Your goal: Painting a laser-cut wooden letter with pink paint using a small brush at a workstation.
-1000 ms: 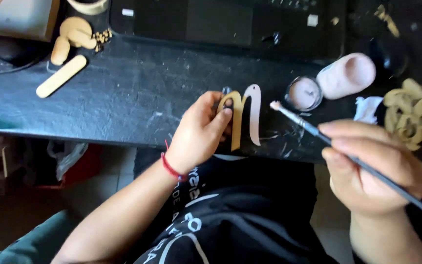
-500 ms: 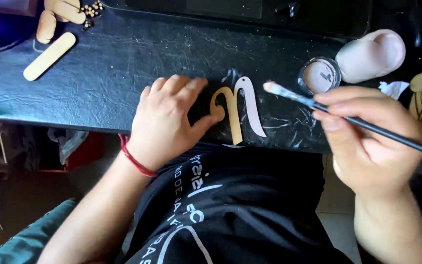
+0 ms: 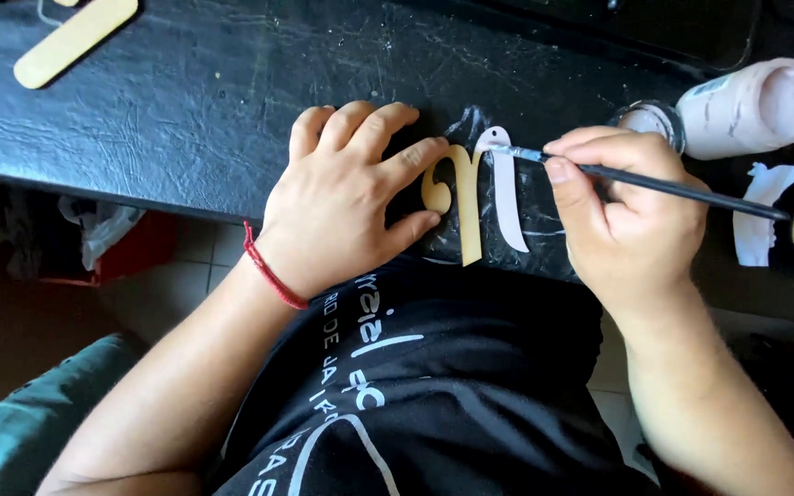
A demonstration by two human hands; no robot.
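While brush [image 3: 654,181] paints, jar [image 3: 656,120] seemingly open

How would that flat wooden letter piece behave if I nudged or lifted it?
The wooden cutout looks thin and flat, so probably stiff, light, and apt to slide; the left hand pins it. Its narrow curved strokes might snap if bent. The brush in the right hand touches its white part, possibly wet.

wooden letter [image 3: 464,207]: tan, part white | paintbrush [image 3: 682,188]: black | table [image 3: 186,101]: black | wristband [image 3: 270,273]: red
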